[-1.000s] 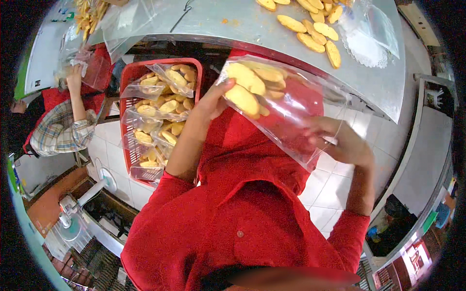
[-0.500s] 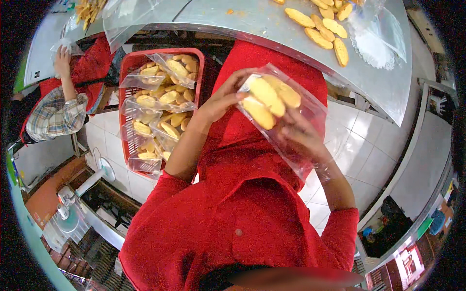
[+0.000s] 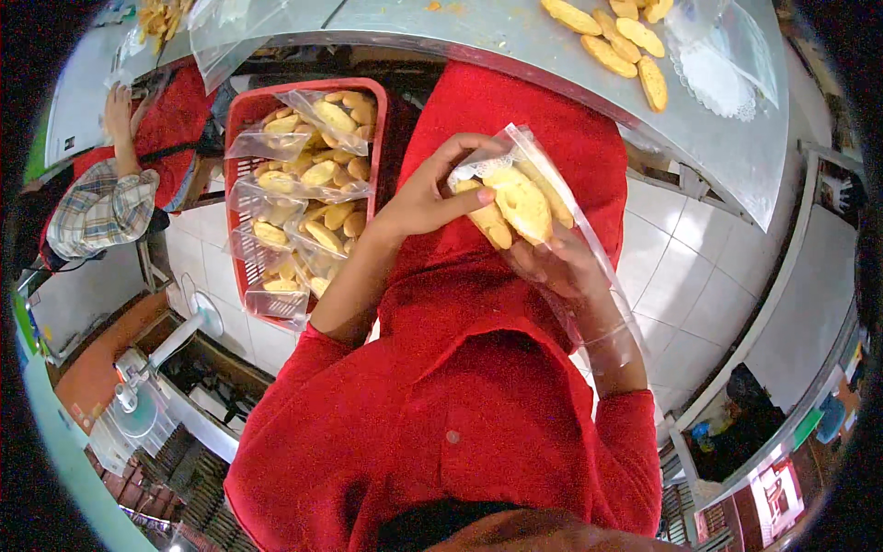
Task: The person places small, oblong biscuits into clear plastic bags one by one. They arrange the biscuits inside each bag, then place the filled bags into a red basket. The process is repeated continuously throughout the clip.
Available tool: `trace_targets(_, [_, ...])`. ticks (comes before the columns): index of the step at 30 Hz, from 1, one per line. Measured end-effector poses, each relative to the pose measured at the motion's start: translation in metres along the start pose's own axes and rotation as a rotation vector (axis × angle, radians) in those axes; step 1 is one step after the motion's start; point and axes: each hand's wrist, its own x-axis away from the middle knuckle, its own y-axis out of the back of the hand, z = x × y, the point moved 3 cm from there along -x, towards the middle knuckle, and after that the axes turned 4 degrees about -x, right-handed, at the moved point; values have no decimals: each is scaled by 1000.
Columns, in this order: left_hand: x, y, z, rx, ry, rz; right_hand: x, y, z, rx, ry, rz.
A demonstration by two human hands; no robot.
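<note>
Over my lap I hold a clear plastic bag with several long yellow bread slices and a white lacy paper in its upper end. My left hand grips that end from the left, its thumb lying across the slices. At the lower end of the slices is my right hand, fingers curled against them. The bag's loose plastic trails along my right forearm; whether the right hand is inside the bag or behind it, I cannot tell.
A red plastic crate at my left holds several filled bags. Loose bread slices and white lacy papers lie on the metal table ahead. At far left, another person works at the table.
The bag has turned more upright, and the slices in it sit closer together. My right hand has moved up against their lower end. The crate stays in place.
</note>
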Motion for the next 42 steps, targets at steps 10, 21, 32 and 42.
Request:
trace_targets(10, [6, 4, -11, 103, 168, 114, 3, 7, -7, 988, 114, -105])
trace_targets(21, [12, 1, 0, 203, 132, 129, -21, 2, -5, 823, 148, -200])
trace_targets(32, [6, 10, 16, 472, 359, -19, 0, -25, 15, 1226, 91, -138])
trace_targets(42, [4, 17, 15, 322, 209, -171, 6, -17, 23, 1111, -3, -56])
